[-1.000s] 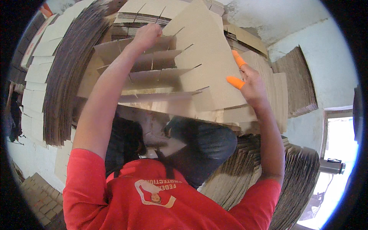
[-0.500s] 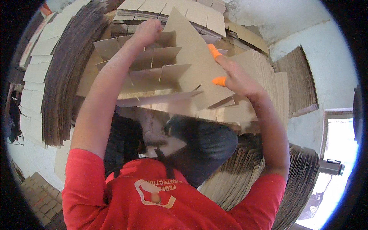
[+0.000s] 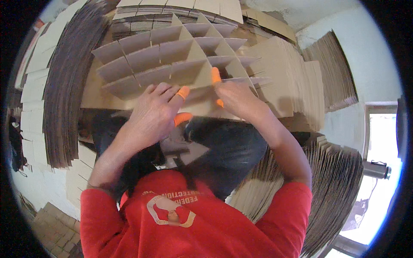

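A cardboard divider grid (image 3: 180, 50) stands in front of me. Its two long strips run away from me and cross several shorter slotted strips. My left hand (image 3: 157, 107) is over the near cross strip, with its thumb and index finger apart; the other fingertips are hidden. At the near end of the long strips, my right hand (image 3: 236, 98) pinches the cardboard, index finger forward and thumb on the near side. Orange finger covers (image 3: 183, 93) sit on the thumb and index finger of both hands.
Tall stacks of cardboard strips (image 3: 71, 81) rise on the left, with another stack (image 3: 176, 7) behind the grid. Flat cardboard sheets (image 3: 277, 73) lie to the right. More stacked cardboard (image 3: 331, 185) stands at my lower right, near a bright doorway (image 3: 380, 142).
My left hand has come from the grid's far edge to its near side. My right hand has moved left and nearer. The tilted long strip now stands within the grid, crossing the shorter strips.
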`<state>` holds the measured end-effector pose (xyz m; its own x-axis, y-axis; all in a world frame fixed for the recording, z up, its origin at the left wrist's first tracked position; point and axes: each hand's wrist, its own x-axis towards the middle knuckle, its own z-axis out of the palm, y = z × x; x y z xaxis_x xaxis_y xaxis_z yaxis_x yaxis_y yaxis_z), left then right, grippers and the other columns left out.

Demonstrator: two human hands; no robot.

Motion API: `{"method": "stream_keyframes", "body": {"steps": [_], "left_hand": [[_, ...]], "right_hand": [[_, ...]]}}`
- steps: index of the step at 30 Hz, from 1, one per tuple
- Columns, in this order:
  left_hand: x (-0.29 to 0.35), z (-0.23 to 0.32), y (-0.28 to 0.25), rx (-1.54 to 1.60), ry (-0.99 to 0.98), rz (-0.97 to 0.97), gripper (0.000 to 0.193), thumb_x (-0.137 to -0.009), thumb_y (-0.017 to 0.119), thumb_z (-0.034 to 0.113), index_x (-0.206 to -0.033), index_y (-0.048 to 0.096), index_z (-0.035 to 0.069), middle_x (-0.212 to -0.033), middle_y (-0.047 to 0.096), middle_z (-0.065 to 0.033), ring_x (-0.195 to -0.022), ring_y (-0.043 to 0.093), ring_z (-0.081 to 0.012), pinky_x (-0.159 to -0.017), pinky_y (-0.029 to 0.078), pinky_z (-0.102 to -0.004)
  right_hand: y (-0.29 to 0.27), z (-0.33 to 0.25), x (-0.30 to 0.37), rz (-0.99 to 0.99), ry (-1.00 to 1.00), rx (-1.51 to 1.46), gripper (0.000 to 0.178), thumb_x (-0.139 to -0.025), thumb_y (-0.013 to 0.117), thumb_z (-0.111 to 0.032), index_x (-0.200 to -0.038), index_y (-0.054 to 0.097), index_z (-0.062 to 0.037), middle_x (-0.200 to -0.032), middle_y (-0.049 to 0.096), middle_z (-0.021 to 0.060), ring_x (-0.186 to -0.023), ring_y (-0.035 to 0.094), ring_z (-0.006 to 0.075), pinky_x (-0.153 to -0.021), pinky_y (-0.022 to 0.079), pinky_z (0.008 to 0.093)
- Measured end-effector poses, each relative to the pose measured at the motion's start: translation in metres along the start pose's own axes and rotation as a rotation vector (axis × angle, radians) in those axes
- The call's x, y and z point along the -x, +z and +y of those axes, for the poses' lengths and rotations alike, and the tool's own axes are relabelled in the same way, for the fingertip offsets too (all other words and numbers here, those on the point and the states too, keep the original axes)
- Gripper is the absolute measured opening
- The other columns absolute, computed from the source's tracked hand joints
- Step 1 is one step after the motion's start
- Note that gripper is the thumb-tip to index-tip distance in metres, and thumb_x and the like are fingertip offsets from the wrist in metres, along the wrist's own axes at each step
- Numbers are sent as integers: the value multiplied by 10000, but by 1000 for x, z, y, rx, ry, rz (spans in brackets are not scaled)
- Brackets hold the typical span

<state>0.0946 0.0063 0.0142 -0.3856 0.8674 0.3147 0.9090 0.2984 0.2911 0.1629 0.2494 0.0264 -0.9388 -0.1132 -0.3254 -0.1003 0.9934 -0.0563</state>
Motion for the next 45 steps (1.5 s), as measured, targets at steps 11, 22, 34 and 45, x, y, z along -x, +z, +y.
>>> {"method": "stream_keyframes", "body": {"steps": [11, 22, 34, 45], "left_hand": [[-29, 4, -1, 16, -42, 193, 778, -784, 719, 296, -1423, 372, 19, -1459, 381, -198, -1380, 320, -365, -1125, 297, -453], [-112, -9, 90, -74, 47, -23, 706, -901, 586, 389, -1435, 330, 6, -1508, 314, -197, -1408, 284, -349, -1145, 251, -450], [56, -48, 16, -9, -189, 283, 466, -735, 770, 185, -1168, 642, 70, -1001, 681, -119, -900, 631, -290, -774, 516, -378], [42, -49, 56, 4, -185, 336, 183, -768, 705, 132, -950, 721, 125, -737, 656, -101, -724, 644, -306, -637, 526, -408]], "right_hand": [[73, 133, 100, 839, 644, 304, 494, -834, 698, -286, -1224, 558, -19, -1189, 576, 199, -1036, 570, 377, -846, 484, 487], [124, 196, 124, 783, 836, 255, 452, -747, 719, -189, -1128, 570, 4, -1102, 579, 184, -1029, 554, 373, -810, 454, 494], [-17, 114, 134, 1470, 416, -264, 432, -849, 696, -107, -1239, 574, 32, -1175, 629, 185, -1062, 602, 264, -928, 470, 364], [-98, -14, 77, 938, 43, -402, 589, -807, 729, -92, -1362, 536, -123, -1234, 642, 126, -1089, 620, 219, -943, 462, 322]]}}
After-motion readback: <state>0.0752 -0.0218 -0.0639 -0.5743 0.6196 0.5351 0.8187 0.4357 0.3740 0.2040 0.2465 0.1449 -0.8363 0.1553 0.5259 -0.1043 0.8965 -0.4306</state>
